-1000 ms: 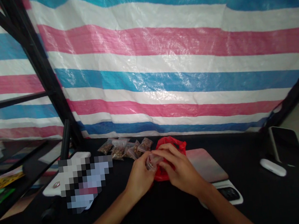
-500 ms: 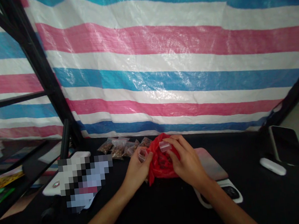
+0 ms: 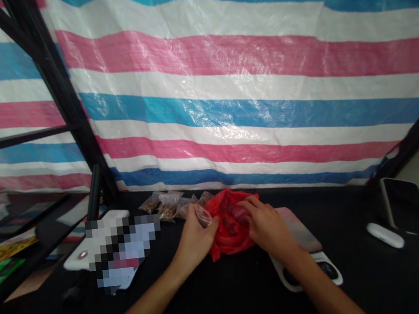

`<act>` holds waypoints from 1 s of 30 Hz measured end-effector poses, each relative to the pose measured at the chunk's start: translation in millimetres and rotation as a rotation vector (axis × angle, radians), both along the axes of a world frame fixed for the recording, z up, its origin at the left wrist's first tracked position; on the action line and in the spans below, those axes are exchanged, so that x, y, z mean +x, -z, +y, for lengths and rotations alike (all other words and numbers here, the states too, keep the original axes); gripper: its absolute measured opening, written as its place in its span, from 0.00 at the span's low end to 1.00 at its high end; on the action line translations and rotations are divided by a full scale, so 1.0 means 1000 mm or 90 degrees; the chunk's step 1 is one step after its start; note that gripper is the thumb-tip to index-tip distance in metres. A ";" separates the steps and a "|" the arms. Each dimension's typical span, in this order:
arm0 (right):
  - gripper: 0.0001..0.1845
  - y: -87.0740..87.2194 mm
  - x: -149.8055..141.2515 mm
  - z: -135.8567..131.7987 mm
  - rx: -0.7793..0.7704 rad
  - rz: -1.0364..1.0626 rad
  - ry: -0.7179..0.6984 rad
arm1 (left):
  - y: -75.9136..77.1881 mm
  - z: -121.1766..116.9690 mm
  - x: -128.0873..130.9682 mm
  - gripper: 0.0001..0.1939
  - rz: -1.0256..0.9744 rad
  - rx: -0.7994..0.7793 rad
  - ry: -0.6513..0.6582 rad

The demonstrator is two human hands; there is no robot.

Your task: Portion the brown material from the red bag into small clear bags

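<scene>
Over the worktop (image 3: 217, 301), the left hand (image 3: 195, 233) is gripping a pouch (image 3: 203, 216); the right hand (image 3: 268, 222) is apparently scooping, cup (image 3: 241, 212) pinched, from the red bag (image 3: 226, 245), needing level lifting.

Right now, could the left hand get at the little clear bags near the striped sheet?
Probably yes: the little bags lie just beyond the left hand, and nothing seems to stand between, though the clear plastic piece it holds might get in the way.
</scene>
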State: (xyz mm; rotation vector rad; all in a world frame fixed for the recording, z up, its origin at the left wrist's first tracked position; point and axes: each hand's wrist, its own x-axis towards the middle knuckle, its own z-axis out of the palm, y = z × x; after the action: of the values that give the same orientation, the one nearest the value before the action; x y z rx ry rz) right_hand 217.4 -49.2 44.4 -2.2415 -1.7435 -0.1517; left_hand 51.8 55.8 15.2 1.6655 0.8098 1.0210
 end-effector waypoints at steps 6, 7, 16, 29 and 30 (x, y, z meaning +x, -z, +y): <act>0.25 -0.001 0.002 -0.002 -0.067 -0.004 -0.003 | 0.006 -0.003 0.003 0.13 0.006 -0.096 0.062; 0.25 -0.002 0.002 -0.003 -0.066 -0.001 -0.005 | 0.004 -0.004 0.003 0.13 -0.006 -0.108 0.066; 0.23 0.002 -0.001 -0.002 -0.074 -0.016 0.000 | -0.011 -0.005 0.003 0.14 -0.051 -0.190 0.043; 0.15 0.015 -0.016 0.003 -0.013 0.068 -0.068 | -0.006 -0.006 0.001 0.11 -0.235 -0.373 0.153; 0.15 0.014 -0.016 0.003 -0.006 0.075 -0.061 | -0.006 -0.004 0.001 0.10 -0.244 -0.371 0.153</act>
State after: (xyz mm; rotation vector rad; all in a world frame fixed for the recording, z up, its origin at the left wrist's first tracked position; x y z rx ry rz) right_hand 201.8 -46.0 30.2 -2.1225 -1.7870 0.0096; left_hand 53.0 51.5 21.0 0.9996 0.5614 0.8005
